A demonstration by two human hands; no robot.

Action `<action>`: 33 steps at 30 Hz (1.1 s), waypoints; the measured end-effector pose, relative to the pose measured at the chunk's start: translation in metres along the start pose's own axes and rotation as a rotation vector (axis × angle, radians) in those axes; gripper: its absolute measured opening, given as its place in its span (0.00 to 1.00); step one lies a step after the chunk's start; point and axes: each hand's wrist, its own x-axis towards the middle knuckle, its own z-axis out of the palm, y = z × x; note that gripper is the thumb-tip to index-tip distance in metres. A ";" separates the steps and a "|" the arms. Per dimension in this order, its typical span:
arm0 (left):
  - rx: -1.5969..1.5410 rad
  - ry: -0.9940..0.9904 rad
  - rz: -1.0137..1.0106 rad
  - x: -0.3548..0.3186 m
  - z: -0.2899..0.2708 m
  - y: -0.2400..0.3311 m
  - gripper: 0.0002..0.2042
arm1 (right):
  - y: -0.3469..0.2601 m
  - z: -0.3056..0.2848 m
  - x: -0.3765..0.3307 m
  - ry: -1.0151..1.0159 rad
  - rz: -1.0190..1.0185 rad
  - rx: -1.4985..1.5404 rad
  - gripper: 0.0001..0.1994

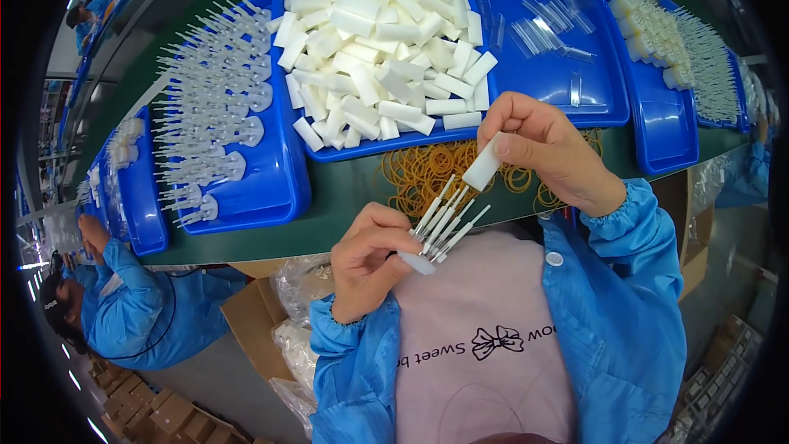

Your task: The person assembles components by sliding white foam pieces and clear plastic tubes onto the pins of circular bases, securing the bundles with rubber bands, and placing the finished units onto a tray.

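My left hand (362,261) pinches the translucent base of a white plastic piece with several thin upright prongs (444,220), held in front of my chest. Between the thumb and fingers of my right hand (552,148) is a white foam block (482,166). The block hangs at the prong tips. It looks close to the upper prongs, but I cannot tell whether it touches them. Just beyond my hands, tan rubber bands (411,179) lie heaped on the green tabletop (345,189). The prongs' lower ends are partly hidden by my left fingers.
A blue tray (329,154) heaped with white foam blocks (370,41) stands ahead. To its right, another holds clear tubes (538,29). Similar pronged pieces (218,90) fill a tray at left; more trays stand far right. A co-worker (140,304) sits at left, beside cardboard boxes (251,312).
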 end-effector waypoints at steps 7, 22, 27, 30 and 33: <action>0.093 -0.045 -0.041 0.014 -0.017 0.004 0.09 | -0.003 0.008 0.012 -0.058 0.148 -0.016 0.09; 0.279 -0.098 0.083 0.029 -0.019 0.002 0.12 | 0.009 0.028 -0.001 -0.101 -0.176 -0.406 0.09; 0.119 0.119 0.037 0.020 -0.011 0.001 0.11 | -0.007 0.014 0.041 0.147 -0.824 -1.076 0.15; 0.206 0.249 0.138 0.016 -0.012 0.001 0.11 | -0.010 0.018 0.074 0.151 -0.860 -1.245 0.13; 0.189 0.322 0.158 0.011 -0.004 0.002 0.11 | 0.003 0.016 0.101 0.241 -0.911 -1.618 0.10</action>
